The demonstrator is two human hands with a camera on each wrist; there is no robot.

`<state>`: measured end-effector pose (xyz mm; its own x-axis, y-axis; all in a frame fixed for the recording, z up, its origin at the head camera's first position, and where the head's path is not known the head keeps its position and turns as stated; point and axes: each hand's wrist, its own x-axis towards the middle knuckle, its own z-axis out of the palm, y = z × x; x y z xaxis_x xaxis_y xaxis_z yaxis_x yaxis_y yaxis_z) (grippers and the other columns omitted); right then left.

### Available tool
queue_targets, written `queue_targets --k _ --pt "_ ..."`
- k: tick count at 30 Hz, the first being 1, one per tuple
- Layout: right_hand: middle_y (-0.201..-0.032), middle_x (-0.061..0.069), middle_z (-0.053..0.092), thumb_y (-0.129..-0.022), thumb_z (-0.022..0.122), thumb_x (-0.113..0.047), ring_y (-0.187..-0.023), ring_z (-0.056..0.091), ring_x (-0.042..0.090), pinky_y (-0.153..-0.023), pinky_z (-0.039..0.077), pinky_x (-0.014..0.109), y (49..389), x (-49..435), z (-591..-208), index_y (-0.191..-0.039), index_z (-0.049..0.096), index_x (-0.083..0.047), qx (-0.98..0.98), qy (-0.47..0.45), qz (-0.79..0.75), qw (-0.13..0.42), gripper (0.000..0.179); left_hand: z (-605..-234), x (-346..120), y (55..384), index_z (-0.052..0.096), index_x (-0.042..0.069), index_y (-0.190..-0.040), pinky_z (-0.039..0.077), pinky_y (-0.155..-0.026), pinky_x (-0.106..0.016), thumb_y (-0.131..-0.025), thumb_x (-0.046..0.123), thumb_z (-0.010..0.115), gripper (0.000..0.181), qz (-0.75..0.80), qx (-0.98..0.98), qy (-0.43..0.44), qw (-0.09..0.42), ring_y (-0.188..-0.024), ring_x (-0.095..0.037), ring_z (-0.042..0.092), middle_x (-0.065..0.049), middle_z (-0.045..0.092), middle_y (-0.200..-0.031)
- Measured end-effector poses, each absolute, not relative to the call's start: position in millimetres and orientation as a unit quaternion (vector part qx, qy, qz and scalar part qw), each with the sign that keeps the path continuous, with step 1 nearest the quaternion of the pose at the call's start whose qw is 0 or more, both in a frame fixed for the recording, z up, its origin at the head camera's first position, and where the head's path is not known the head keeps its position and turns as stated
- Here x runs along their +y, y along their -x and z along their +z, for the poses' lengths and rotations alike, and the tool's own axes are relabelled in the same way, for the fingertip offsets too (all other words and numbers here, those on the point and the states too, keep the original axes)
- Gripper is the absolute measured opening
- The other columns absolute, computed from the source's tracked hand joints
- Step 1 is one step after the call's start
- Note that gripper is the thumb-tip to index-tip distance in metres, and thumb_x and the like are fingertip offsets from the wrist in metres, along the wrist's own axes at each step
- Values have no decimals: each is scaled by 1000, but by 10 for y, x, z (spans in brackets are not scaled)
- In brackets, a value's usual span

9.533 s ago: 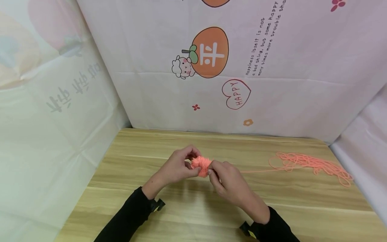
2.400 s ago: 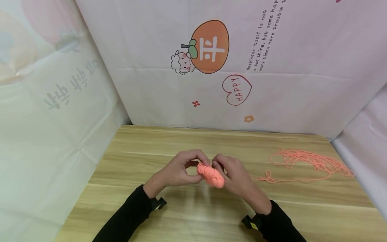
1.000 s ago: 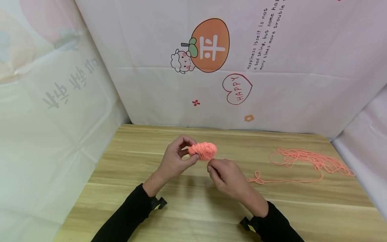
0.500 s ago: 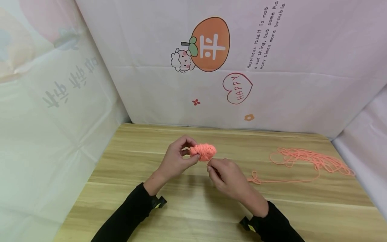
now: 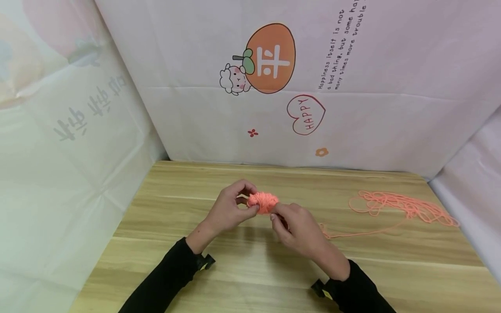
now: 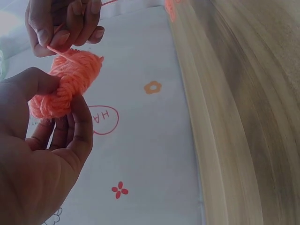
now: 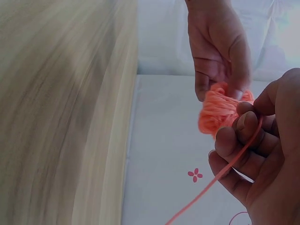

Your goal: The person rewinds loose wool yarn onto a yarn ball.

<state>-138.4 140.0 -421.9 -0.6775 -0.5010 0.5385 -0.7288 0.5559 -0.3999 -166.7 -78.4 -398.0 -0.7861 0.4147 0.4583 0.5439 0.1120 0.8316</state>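
A small coral-coloured ball of yarn (image 5: 264,201) is held above the table between both hands. My left hand (image 5: 227,211) grips its left end between thumb and fingers, as the left wrist view also shows with the wound yarn (image 6: 77,70). Close against the ball's right end, my right hand (image 5: 299,228) pinches the yarn strand (image 7: 206,189) between thumb and curled fingers. From that hand the strand trails down in the right wrist view. Part of the ball is hidden behind the fingers.
Loose coral yarn (image 5: 407,208) lies in a tangled heap at the right of the wooden table (image 5: 188,278), with a strand running from it toward my right hand. A white printed cloth (image 5: 195,121) hangs behind the table's far edge.
Over the frames the ball is turned about and the right hand circles near it. Since half a second ago the ball has dropped slightly, and the trailing strand's loop has pulled closer to the right hand.
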Motion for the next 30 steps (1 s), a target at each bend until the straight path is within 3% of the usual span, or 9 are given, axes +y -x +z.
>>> queue_targets --k 21,30 --pt "-62 -14 42 -96 52 -15 -52 37 3 -47 34 23 1381 1454 -4184 -85 57 -21 -872 -335 309 181 14 -3954 -770 1630 60 0 -101 55 -71 -43 -79 -10 67 25 -536 -758 371 -8 -86 -25 59 -11 60 -95" --pt "-64 -14 44 -98 51 -15 -53 38 3 -47 35 22 1383 1464 -4174 -88 58 -20 -869 -339 315 176 13 -4182 -773 1738 61 16 -102 56 -70 -39 -81 1 68 27 -492 -770 405 -32 -84 -14 59 6 61 -97"
